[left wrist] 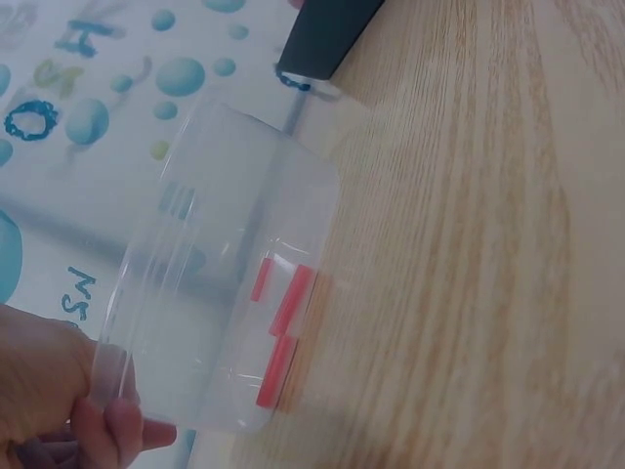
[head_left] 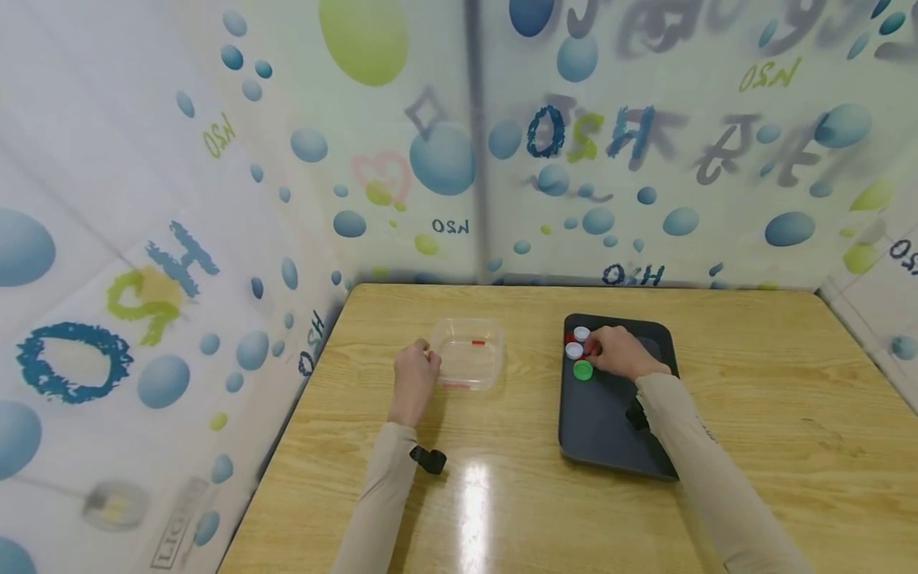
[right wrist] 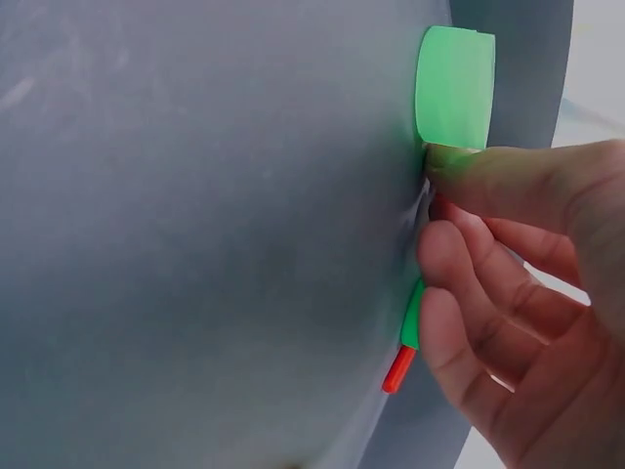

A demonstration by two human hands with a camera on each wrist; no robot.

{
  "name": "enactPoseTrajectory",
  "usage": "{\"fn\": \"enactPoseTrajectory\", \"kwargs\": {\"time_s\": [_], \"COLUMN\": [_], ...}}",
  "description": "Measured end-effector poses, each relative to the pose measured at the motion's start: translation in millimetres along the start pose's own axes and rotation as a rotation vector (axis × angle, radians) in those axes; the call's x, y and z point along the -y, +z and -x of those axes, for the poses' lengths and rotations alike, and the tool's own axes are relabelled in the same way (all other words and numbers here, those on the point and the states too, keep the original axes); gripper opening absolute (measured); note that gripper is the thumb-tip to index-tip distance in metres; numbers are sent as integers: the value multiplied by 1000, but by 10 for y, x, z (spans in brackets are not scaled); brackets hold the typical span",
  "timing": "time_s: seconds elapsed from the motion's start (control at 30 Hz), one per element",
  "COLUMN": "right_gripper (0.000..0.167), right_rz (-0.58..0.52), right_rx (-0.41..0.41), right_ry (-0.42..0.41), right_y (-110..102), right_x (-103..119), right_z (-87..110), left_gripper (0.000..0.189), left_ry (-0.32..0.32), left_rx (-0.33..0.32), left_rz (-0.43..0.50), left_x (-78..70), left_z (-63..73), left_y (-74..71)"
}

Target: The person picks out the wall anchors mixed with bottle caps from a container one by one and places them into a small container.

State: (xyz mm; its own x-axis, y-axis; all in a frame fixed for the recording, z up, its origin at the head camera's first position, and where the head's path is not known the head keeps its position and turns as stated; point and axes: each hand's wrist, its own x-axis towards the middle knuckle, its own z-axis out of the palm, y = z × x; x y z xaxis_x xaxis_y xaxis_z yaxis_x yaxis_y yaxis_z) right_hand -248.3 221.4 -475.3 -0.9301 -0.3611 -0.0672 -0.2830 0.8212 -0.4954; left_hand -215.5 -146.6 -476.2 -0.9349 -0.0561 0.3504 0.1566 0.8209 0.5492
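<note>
My left hand [head_left: 417, 373] holds the rim of a clear plastic container [left wrist: 195, 254] at its left side. Several small red strips [left wrist: 277, 371] lie on the container's floor. Over the upper part of a dark grey tray [head_left: 602, 430], my right hand [head_left: 618, 352] has its thumb and forefinger brought together, low against the tray, on a small red piece [right wrist: 438, 206] mostly hidden by the fingers. Beside the thumb stands a green bottle cap [right wrist: 455, 86]. A green and red stick [right wrist: 400, 369] lies under the other fingers.
Two white caps [head_left: 574, 350] sit in the tray's upper left corner, with bits of red near them. Tray and container stand apart on a wooden table [head_left: 523, 446]. A patterned wall [head_left: 402, 247] borders the table's far edge.
</note>
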Motion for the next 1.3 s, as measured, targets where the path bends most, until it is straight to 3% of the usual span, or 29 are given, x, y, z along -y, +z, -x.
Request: {"fn": "enactPoseTrajectory", "kwargs": {"time_s": [0.37, 0.67, 1.0, 1.3], "right_gripper": [5, 7, 7, 8], "right_rz": [43, 38, 17, -1], "right_rx": [11, 84, 31, 35], "right_ry": [-22, -36, -88, -73], "right_y": [-6, -18, -160, -267], "right_x": [-17, -20, 20, 70], "right_z": [-4, 20, 69, 37], "left_gripper": [17, 18, 17, 18], "left_ry": [4, -4, 3, 1], "left_rx": [-5, 1, -6, -2], "left_rz": [-4, 7, 9, 16], "left_x": [-20, 1, 28, 39], "left_z": [-1, 6, 8, -1], "left_y": [-14, 9, 13, 30]}}
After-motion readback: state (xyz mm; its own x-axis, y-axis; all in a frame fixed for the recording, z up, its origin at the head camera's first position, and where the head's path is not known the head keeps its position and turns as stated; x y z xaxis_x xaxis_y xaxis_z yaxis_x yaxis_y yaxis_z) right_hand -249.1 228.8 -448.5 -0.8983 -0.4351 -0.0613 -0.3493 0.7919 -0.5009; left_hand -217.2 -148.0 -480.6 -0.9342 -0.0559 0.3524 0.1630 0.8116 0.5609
